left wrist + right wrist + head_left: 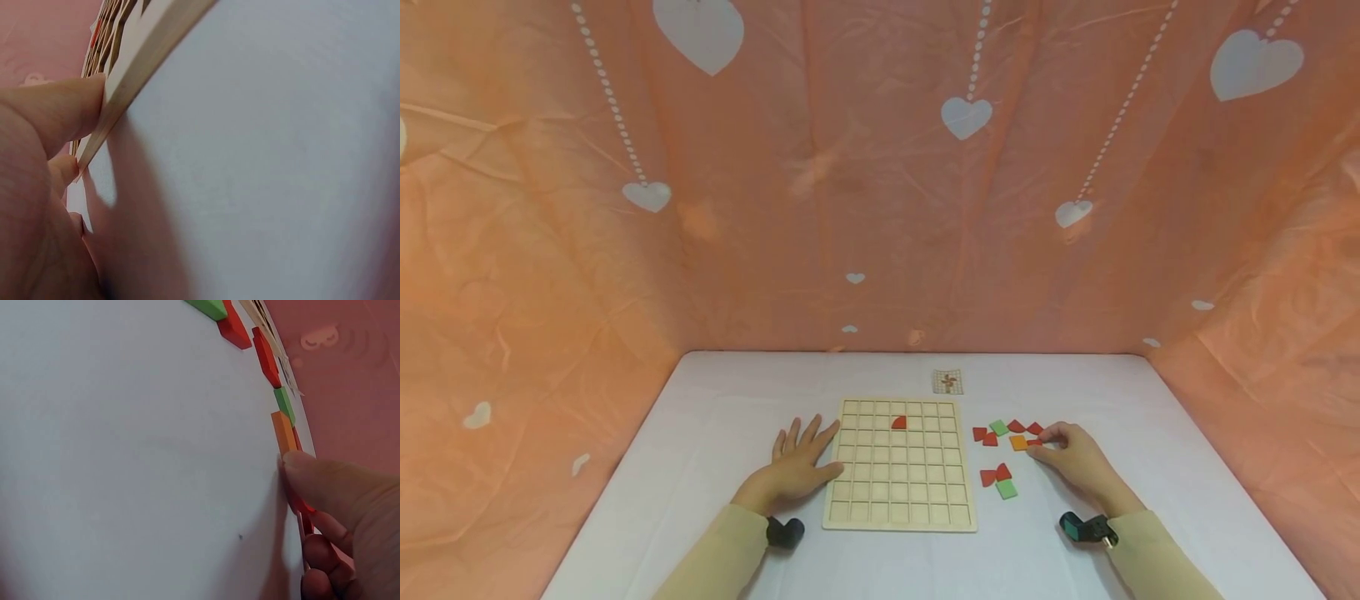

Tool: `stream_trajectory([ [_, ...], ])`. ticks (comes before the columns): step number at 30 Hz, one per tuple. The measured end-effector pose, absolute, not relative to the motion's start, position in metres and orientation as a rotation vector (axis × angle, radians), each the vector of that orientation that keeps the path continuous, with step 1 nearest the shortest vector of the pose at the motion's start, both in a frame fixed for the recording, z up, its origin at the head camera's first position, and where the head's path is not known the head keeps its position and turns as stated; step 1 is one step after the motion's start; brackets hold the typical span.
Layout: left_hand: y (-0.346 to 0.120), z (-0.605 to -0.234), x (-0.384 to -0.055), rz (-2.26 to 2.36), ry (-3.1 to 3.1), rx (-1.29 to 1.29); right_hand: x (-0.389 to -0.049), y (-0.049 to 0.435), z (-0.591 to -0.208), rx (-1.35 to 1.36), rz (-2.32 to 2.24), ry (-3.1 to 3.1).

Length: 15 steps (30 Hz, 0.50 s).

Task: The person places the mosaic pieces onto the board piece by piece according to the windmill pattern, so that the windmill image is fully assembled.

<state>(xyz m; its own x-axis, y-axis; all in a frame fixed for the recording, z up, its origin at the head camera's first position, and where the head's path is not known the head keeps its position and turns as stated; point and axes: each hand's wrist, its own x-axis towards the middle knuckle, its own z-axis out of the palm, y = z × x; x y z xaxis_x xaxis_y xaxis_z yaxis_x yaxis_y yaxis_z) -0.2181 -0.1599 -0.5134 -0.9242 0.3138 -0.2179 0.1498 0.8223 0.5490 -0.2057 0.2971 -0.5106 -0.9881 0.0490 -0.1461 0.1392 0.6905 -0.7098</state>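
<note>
A pale wooden grid board [898, 527] lies on the white table, with one red quarter-round tile [899, 422] in a cell of its upper part. My left hand [796, 473] rests at the board's left side, fingers spread; in the left wrist view the thumb [75, 106] touches the board's edge. To the right of the board, my right hand [1082, 462] pinches a red tile [1034, 442] between thumb and fingers, low over the table. Right beside its thumb lies an orange square tile [1018, 443]. The fingers partly cover the pinched tile.
Several red tiles and a green tile [998, 427] lie near the right hand. Closer to me are two red tiles and another green tile [1007, 488]. A small pattern card [948, 382] lies behind the board. Orange cloth [880, 250] with hearts surrounds the table.
</note>
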Motion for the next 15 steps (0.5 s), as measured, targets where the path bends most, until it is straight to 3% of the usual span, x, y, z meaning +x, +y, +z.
stream_trajectory([
  [15,-0.1596,-0.5189,-0.2195,0.802,2.699,0.341,-0.2061,0.2931,-0.5133,0.138,-1.177,2.852],
])
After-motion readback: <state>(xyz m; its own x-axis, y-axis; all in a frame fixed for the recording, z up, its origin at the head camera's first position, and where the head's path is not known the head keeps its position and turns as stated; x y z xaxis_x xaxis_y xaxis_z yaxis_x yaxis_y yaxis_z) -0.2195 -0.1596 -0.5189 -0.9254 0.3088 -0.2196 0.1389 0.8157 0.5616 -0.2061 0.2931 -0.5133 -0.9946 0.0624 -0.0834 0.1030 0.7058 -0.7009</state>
